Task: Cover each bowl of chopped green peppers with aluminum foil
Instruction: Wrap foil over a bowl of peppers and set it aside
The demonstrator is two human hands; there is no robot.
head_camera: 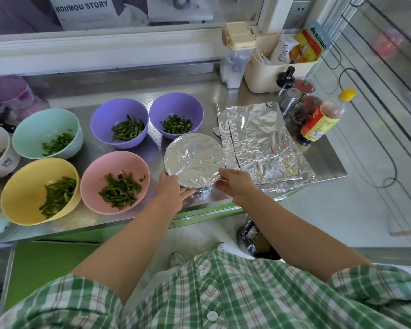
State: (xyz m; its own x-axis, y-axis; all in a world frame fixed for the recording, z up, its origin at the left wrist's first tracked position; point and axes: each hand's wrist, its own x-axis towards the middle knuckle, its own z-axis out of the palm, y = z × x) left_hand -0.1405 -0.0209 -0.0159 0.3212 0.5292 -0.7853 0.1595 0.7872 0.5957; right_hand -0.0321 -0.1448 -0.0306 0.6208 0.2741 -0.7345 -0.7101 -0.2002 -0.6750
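Round foil-covered bowl (194, 160): standing upright near the front edge of the ribbed stainless-steel counter (199, 96), with the crinkled silver top facing straight up. Being round, showing no long axis.

Being gripped from two sides, by hands staying apart from each other. Being cupped at the near-left wall by the left hand (170, 191), with thumb up beside the rim and fingers curving under the wall. Being pinched at the near-right rim by the right hand (235, 184), with fingertips pointing left onto the foil edge.

Bordering on the right side a stack of loose rectangular aluminum foil sheets (263, 143), touching it or almost touching; not possible to tell which. Sheets lying flat, with the long axis running from the back of the counter toward the front edge and slanting a little to the right.

Neighbouring just on the left a round pink plastic bowl (119, 162), uncovered, holding chopped green pepper strips (119, 189). Standing just in front of a round purple plastic bowl (173, 105), with a second purple bowl (109, 115) beside that one, both open and holding peppers.

Further left, sharing the counter with a round yellow bowl (29, 181) and a mint-green bowl (45, 124), also open with peppers inside.

Behind the foil sheets, a dark sauce bottle with a yellow cap (318, 124).
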